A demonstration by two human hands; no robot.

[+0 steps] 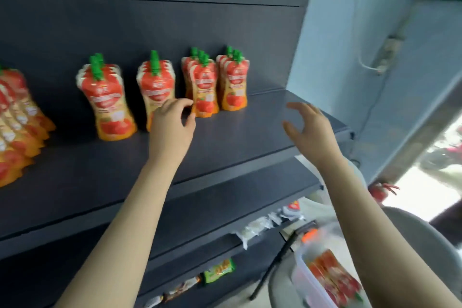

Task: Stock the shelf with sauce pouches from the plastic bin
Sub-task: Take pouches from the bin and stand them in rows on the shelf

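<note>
Left grip: released, fingers loosely curled, nothing in it. Thumb and forefinger sit at the left edge of the front red-and-orange stand-up sauce pouch with a green cap, third row along. Blur hides whether they touch it.

Right grip: released, fingers spread, hovering over the dark grey shelf board, right of the last upright row and apart from every pouch.

Outward: four upright rows stand towards the shelf back. A further row at far left leans forward. The clear plastic bin sits low right, below shelf level, with more flat pouches inside.

Judgement: the step looks like squaring the third row before reaching down to the bin.
- Nudge low on the base, not the cap; soft pouches probably tip easily.
- Keep labels forward and the row straight.
- Mind the left wrist, which is close in front of the second row.
- The bare board under the right grip suits a new row, set down base first.
</note>
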